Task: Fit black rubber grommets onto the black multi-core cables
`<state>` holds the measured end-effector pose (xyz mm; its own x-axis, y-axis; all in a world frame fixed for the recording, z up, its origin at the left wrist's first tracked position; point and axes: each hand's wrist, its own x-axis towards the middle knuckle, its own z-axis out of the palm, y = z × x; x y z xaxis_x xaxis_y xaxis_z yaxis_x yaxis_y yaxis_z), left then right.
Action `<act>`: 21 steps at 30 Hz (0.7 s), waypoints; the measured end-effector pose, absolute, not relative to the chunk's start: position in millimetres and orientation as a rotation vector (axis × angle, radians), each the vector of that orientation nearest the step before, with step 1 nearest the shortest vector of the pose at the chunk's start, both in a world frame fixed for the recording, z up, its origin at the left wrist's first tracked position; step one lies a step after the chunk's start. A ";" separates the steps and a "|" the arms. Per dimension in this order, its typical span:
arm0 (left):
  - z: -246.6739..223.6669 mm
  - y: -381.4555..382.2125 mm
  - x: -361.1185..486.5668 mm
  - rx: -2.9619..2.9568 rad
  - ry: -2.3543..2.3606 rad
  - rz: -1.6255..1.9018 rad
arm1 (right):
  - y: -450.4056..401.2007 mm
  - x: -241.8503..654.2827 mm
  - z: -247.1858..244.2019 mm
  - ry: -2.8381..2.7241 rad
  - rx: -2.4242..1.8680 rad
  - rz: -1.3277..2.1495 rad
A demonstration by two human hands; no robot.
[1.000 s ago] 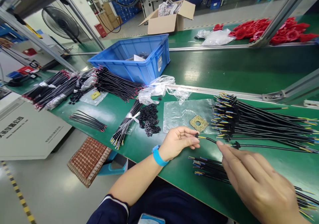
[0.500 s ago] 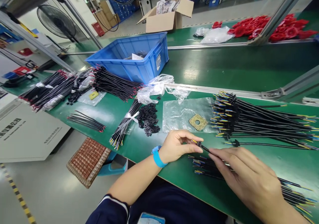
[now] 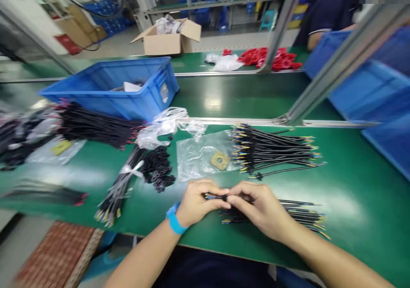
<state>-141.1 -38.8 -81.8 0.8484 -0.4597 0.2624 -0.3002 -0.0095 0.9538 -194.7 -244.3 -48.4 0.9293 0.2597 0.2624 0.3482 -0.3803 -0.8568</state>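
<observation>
My left hand (image 3: 200, 200), with a blue band at the wrist, pinches a black cable (image 3: 211, 196) near its end, where coloured wires stick out. My right hand (image 3: 256, 202) grips the same cable just beside the left fingertips; a small black part on it is mostly hidden by the fingers. Under and beyond my right hand lies a bunch of black cables (image 3: 301, 213). Farther back is a larger pile of cables (image 3: 275, 149) with black pieces near their left ends. A yellowish square sponge (image 3: 219, 160) with a hole rests on a clear bag (image 3: 192, 155).
Small black pieces (image 3: 157, 168) lie left of the bag, beside a tied cable bundle (image 3: 120, 185). A blue bin (image 3: 153, 95) stands behind, near red-tipped cables (image 3: 96, 123). Metal posts (image 3: 326, 70), more blue bins (image 3: 374, 87) and a person in dark clothing (image 3: 329, 14) are at the right.
The view has turned right, bringing in blue bins and a person. My right hand has moved closer to my left, its fingers now nearly touching the left fingertips on the cable.
</observation>
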 end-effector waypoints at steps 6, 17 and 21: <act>-91.6 -38.3 -139.2 1.551 -0.542 -0.236 | -252.3 -187.4 -51.7 -0.423 -2.000 -0.014; -95.6 -38.7 -139.1 1.481 -0.672 -0.187 | -253.5 -189.7 -47.0 -0.353 -2.028 0.072; -93.0 -37.5 -138.9 1.496 -0.685 -0.182 | -251.8 -190.1 -46.0 -0.374 -2.017 -0.005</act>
<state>-138.9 -37.5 -93.0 0.8013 -0.5149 0.3047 -0.2960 0.1015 0.9498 -190.1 -251.8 -46.0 0.9514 0.2600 0.1650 0.2642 -0.4138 -0.8712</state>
